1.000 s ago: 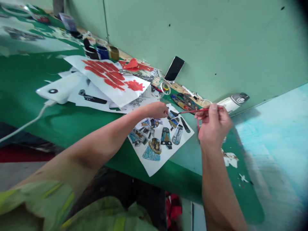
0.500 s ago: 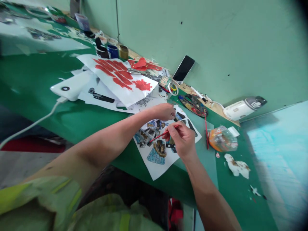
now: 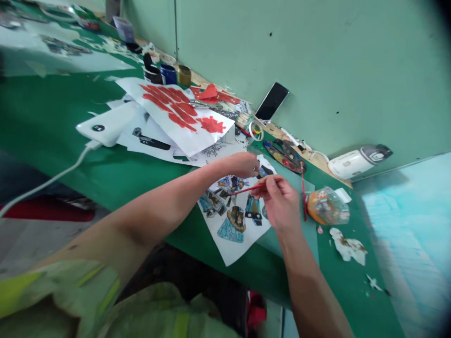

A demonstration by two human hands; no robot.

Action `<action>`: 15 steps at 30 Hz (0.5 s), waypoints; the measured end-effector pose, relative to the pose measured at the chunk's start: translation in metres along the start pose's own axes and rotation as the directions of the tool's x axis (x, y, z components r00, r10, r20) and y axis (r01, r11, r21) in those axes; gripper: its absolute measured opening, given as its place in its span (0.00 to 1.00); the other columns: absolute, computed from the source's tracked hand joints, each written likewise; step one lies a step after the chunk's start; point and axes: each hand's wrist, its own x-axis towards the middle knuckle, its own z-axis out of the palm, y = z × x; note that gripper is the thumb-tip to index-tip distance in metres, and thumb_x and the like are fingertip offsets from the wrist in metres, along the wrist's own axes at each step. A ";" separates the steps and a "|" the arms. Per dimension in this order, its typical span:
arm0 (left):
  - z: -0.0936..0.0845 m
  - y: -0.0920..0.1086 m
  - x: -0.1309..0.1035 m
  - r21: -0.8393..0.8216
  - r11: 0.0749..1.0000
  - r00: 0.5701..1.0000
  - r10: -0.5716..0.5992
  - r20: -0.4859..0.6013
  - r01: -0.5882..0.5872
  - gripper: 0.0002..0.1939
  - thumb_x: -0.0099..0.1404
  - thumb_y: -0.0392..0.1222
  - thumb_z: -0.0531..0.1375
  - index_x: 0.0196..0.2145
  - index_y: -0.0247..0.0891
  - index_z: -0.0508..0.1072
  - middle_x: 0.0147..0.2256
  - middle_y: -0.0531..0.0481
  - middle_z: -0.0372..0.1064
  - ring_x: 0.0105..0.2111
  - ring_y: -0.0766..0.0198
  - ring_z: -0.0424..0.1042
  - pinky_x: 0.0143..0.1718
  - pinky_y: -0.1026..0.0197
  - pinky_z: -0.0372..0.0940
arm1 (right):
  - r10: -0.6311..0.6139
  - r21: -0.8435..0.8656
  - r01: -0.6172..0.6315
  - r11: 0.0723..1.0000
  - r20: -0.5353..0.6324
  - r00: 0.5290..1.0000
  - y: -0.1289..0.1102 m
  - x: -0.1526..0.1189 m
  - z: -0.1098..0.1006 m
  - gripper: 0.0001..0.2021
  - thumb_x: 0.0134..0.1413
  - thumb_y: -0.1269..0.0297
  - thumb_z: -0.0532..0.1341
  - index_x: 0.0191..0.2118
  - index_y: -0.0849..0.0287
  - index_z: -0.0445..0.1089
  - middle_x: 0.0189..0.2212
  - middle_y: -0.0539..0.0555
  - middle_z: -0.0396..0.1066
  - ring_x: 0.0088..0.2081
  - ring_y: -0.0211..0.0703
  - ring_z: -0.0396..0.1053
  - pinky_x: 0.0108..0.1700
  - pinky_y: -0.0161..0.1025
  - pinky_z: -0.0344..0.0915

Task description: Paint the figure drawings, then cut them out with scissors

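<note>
My right hand (image 3: 282,202) pinches a thin red paintbrush (image 3: 244,189) between thumb and fingers. The brush points left, its dark tip over a white sheet (image 3: 229,251) with painted blue, black and brown figures. It is unclear whether the tip touches the paper. My left hand (image 3: 244,164) rests curled at the sheet's upper edge; its fingertips are mostly hidden, so anything inside cannot be made out. Right of the hands lies a paint palette (image 3: 284,156) smeared with several colours. A second red brush (image 3: 304,197) lies between it and a clear tub of orange liquid (image 3: 327,206).
A red-painted sheet (image 3: 190,145) overlaps other papers beside a white power bank (image 3: 105,124) with a cable. Paint jars (image 3: 168,75), a tape roll (image 3: 256,131) and a phone (image 3: 272,102) line the wall. A white hair-dryer-like device (image 3: 352,162) and stained tissue (image 3: 348,245) are on the right.
My right hand has moved slightly right and up with the paintbrush, drawing its tip away from the figures at lower left. My left hand stays in place on the sheet.
</note>
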 end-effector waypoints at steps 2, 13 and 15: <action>0.000 -0.001 0.000 -0.021 1.000 1.000 -0.009 0.007 0.010 0.14 0.62 0.38 0.57 0.38 0.38 0.84 0.35 0.44 0.78 0.33 0.60 0.71 0.33 0.61 0.59 | -0.004 0.065 0.010 0.998 -0.093 0.996 -0.006 0.008 -0.012 0.11 0.57 0.56 0.69 0.32 0.57 0.73 0.27 0.48 0.76 0.26 0.38 0.75 0.27 0.36 0.68; 0.000 -0.014 -0.001 -0.082 0.997 0.998 -0.020 -0.053 0.015 0.13 0.62 0.38 0.57 0.36 0.41 0.83 0.32 0.48 0.79 0.30 0.62 0.73 0.32 0.64 0.63 | -0.275 -0.144 0.239 0.960 -0.648 0.711 -0.025 0.044 -0.101 0.10 0.54 0.56 0.66 0.34 0.57 0.72 0.26 0.48 0.74 0.28 0.38 0.73 0.35 0.39 0.71; 0.000 -0.016 0.000 -0.074 0.997 0.997 -0.017 -0.078 0.011 0.13 0.62 0.39 0.57 0.34 0.42 0.83 0.32 0.47 0.78 0.31 0.61 0.74 0.33 0.64 0.64 | -0.327 -0.211 0.252 0.944 -0.684 0.652 -0.018 0.048 -0.110 0.10 0.55 0.55 0.65 0.33 0.58 0.72 0.27 0.49 0.75 0.28 0.38 0.72 0.34 0.37 0.71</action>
